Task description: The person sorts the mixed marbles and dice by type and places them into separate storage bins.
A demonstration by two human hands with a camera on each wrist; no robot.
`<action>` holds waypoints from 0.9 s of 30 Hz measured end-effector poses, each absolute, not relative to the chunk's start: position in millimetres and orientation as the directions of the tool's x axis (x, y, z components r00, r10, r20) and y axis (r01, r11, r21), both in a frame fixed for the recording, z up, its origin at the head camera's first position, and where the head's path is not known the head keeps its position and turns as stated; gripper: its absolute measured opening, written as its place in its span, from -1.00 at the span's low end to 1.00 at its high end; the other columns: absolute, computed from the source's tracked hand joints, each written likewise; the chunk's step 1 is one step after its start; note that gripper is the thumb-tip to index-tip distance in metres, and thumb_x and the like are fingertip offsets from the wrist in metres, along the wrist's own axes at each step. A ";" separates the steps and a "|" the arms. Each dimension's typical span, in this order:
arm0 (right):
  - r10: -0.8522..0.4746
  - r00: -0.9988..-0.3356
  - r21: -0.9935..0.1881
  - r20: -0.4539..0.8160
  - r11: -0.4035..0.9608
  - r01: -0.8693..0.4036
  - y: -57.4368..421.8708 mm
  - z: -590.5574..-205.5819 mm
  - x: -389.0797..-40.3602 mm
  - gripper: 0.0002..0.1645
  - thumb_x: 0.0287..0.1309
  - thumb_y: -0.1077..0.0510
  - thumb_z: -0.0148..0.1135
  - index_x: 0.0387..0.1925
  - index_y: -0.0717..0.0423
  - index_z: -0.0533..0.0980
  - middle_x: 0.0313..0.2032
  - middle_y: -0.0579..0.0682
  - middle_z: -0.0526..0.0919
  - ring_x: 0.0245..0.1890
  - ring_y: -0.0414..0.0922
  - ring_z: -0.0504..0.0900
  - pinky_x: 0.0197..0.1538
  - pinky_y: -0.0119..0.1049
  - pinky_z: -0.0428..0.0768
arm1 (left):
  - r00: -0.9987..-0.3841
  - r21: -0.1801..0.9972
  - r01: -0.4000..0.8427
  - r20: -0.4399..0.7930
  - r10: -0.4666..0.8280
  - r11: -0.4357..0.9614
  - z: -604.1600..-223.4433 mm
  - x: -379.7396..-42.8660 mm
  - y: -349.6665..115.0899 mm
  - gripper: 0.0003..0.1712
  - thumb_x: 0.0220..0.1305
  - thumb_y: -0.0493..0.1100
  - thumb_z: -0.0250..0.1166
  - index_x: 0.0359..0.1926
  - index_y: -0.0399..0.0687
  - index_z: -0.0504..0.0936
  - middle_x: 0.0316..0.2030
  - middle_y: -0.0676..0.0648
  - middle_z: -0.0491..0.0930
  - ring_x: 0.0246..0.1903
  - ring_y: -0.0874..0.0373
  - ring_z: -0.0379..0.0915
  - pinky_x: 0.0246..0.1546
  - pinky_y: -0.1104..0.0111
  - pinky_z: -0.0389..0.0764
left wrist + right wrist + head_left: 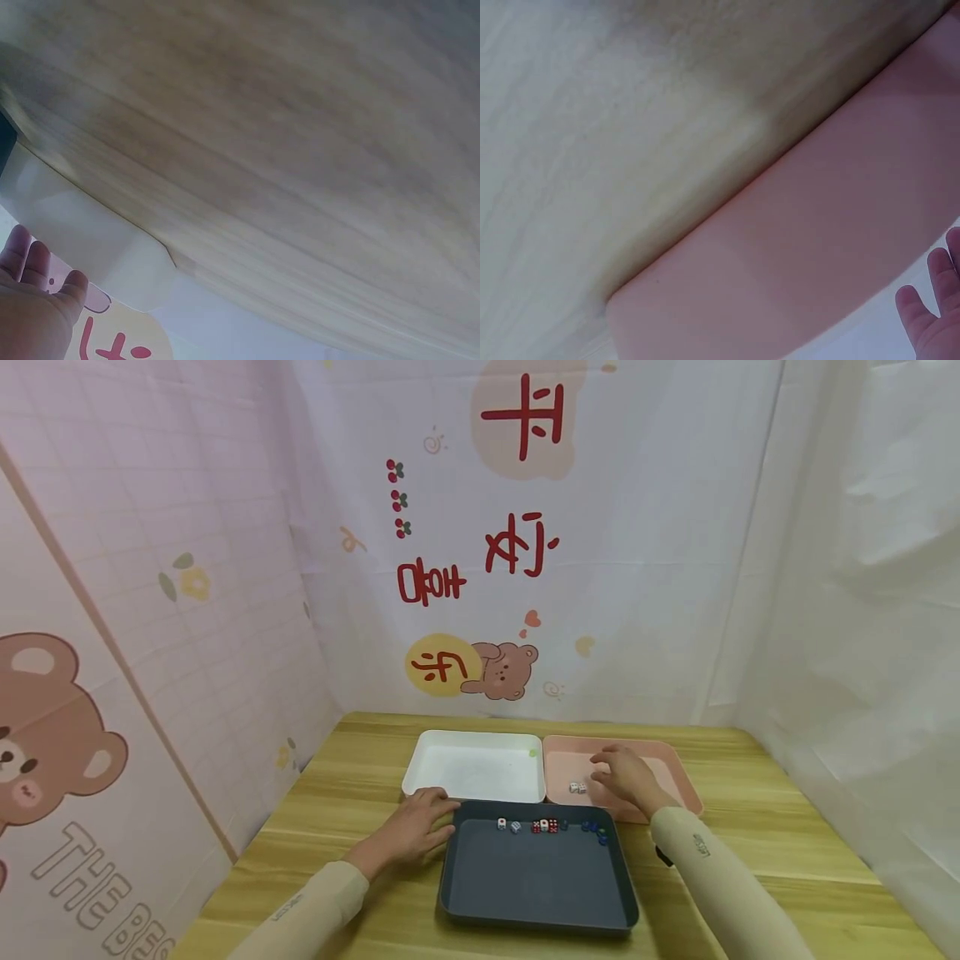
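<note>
My left hand (415,828) rests at the far left corner of a dark grey tray (540,885), its fingers spread loosely at the rim. Over a pink tray (660,752) hovers my right hand (626,775), fingers slightly bent with nothing seen between them. Just left of its fingertips, two white dice (577,787) lie side by side on the pink tray's floor. Along the far side of the dark tray are a white die (502,823), a pale die (515,827), red dice (552,825) with a white one between, and several blue dice (594,827).
A white tray (472,764) stands left of the pink one, behind the dark tray, with a small green mark near its right end. All three trays sit on a wood-grain table (360,793). Printed cloth walls (615,568) close off the back and sides.
</note>
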State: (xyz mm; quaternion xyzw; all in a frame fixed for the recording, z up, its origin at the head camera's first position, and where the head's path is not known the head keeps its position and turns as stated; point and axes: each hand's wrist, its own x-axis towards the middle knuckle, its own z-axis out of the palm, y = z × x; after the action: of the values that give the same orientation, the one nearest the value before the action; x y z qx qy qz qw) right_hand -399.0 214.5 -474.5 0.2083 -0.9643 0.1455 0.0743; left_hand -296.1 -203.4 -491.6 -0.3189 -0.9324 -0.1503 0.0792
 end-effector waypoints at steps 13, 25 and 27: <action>-0.361 -0.905 -0.322 0.227 0.849 -0.419 217.2 -474.8 -400.3 -0.70 0.29 0.11 0.30 -0.05 0.22 0.67 0.14 0.34 0.50 0.19 0.30 0.42 0.18 0.20 0.41 | -0.789 0.231 0.613 0.238 0.566 0.756 -490.9 -295.8 -202.9 -0.53 0.45 -0.07 0.18 0.28 -0.14 0.52 0.18 -0.22 0.40 0.24 -0.18 0.27 0.22 -0.08 0.31; -0.365 -0.895 -0.387 0.256 0.810 -0.441 215.3 -472.3 -394.3 -0.73 0.31 0.12 0.28 -0.09 0.23 0.68 0.20 0.43 0.43 0.24 0.37 0.35 0.21 0.27 0.35 | -0.787 0.224 0.614 0.242 0.567 0.757 -491.6 -296.4 -202.9 -0.54 0.46 -0.05 0.16 0.28 -0.12 0.52 0.18 -0.22 0.40 0.23 -0.17 0.28 0.21 -0.07 0.32; -0.370 -0.891 -0.385 0.261 0.807 -0.448 215.8 -472.8 -393.5 -0.73 0.31 0.13 0.29 -0.10 0.24 0.68 0.20 0.43 0.43 0.23 0.36 0.35 0.21 0.27 0.35 | -0.788 0.226 0.613 0.241 0.567 0.757 -491.8 -296.5 -203.0 -0.54 0.46 -0.05 0.17 0.28 -0.12 0.52 0.18 -0.22 0.40 0.22 -0.17 0.28 0.21 -0.07 0.32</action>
State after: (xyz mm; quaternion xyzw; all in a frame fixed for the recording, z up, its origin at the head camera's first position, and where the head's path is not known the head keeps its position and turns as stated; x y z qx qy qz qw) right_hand -393.5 215.8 -472.8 0.2162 -0.9464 0.2235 0.0871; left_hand -296.5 -203.0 -491.8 -0.3159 -0.9339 -0.1477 0.0792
